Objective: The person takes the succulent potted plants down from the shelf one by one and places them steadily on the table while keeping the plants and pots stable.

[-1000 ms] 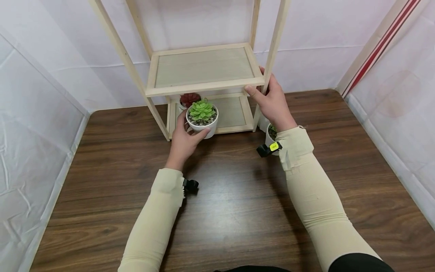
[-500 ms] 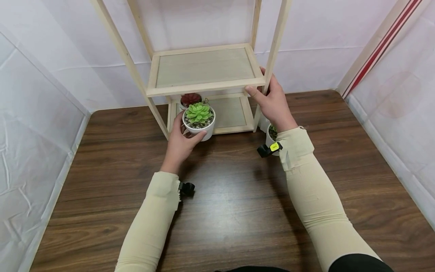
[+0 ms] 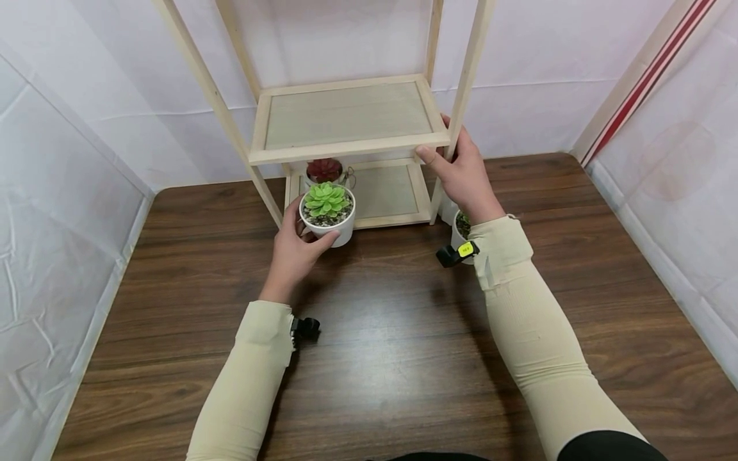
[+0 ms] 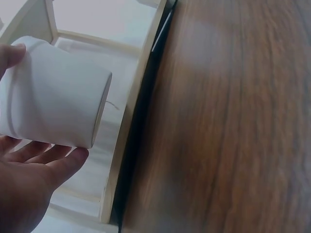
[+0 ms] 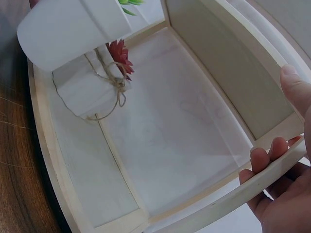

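Note:
In my left hand [image 3: 293,253] is a white pot holding a green succulent [image 3: 326,200], gripped between thumb and fingers. The left wrist view shows the pot [image 4: 58,92] tipped sideways in that view, clear of the lower shelf. My right hand [image 3: 464,173] grips the right front post of a wooden shelf rack [image 3: 352,115], its thumb on the middle shelf's front edge. Behind the green one, a red succulent [image 3: 324,169] in a white pot with a twine bow [image 5: 119,85] stands on the lower shelf's left side.
Beside the rack's right post, partly hidden by my right wrist, stands another potted green plant [image 3: 461,227]. The brown wooden table [image 3: 380,358] extends in front. White sheeting [image 3: 548,83] hangs behind the rack and at both sides.
My left hand has moved left and toward me with the potted green succulent, showing more of the red succulent's pot. My right hand has stayed on the post.

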A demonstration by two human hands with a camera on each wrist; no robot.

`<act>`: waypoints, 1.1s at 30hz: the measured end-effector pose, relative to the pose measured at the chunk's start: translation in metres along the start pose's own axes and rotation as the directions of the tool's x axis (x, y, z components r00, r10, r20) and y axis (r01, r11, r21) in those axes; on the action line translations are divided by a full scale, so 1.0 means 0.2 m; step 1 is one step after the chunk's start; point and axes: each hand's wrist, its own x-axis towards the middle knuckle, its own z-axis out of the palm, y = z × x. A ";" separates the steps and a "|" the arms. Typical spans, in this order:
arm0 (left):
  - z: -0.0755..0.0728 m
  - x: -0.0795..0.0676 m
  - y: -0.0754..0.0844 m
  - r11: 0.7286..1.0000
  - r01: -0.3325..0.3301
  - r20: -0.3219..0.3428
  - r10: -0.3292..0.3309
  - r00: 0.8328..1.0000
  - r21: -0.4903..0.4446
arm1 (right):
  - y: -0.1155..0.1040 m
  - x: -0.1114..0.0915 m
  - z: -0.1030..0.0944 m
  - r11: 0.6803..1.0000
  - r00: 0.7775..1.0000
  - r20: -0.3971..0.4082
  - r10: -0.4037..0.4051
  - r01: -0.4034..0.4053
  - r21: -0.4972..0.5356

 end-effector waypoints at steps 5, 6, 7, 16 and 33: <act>-0.03 -0.03 0.03 1.000 0.012 0.010 -0.012 1.000 -0.014 | 0.00 0.00 0.00 1.000 1.000 0.003 -0.006 0.006 0.000; -0.04 -0.03 0.03 1.000 0.012 0.011 -0.012 1.000 -0.011 | 0.00 0.00 0.00 1.000 1.000 0.002 -0.006 0.006 0.002; -0.04 -0.03 0.03 1.000 0.014 0.014 -0.013 1.000 -0.009 | 0.00 0.00 0.00 1.000 1.000 0.002 -0.007 0.007 0.003; -0.11 -0.07 0.01 1.000 0.021 0.018 -0.021 1.000 0.015 | 0.00 0.01 0.01 1.000 1.000 -0.004 -0.010 0.010 -0.002; -0.22 -0.12 -0.02 1.000 0.024 0.013 -0.024 1.000 0.000 | -0.01 0.00 0.01 1.000 1.000 -0.008 -0.009 0.009 0.010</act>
